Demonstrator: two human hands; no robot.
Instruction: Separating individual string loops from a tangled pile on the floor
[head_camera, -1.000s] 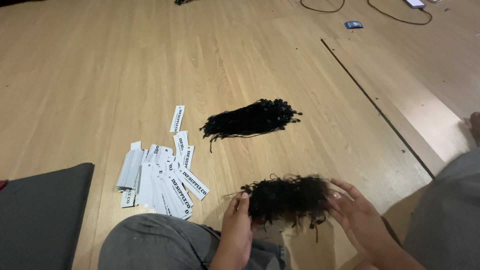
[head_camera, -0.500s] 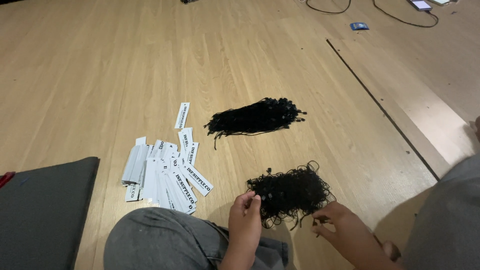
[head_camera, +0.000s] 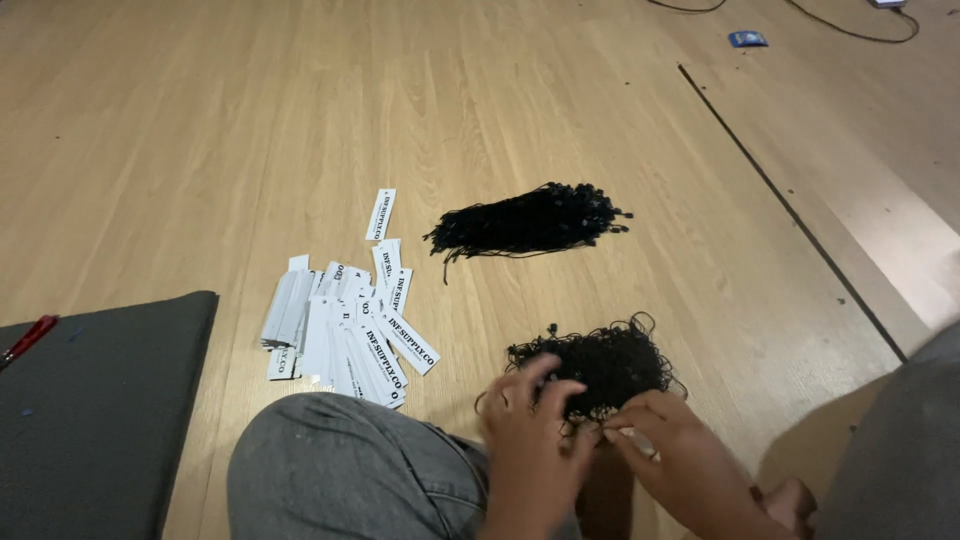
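Note:
A tangled heap of black string loops (head_camera: 605, 362) lies on the wooden floor in front of me. My left hand (head_camera: 530, 435) rests at its near edge, fingers curled into the strands. My right hand (head_camera: 672, 455) is beside it, its fingertips pinched on a thin strand at the heap's near side. The two hands almost touch. A neater bundle of black strings (head_camera: 535, 220) lies farther away. A spread of white paper tags with black print (head_camera: 345, 320) sits to the left of my hands.
My grey-trousered knee (head_camera: 340, 470) is at the bottom, another grey leg (head_camera: 900, 450) at the right. A dark grey mat (head_camera: 100, 400) with a red-handled tool (head_camera: 30, 338) lies left. A dark floor seam (head_camera: 790, 210), a small blue object (head_camera: 748, 39) and cables (head_camera: 850, 25) are far right.
Both hands came off the top of the tangled heap to its near edge. They drew together, and the right hand now pinches a strand next to the left.

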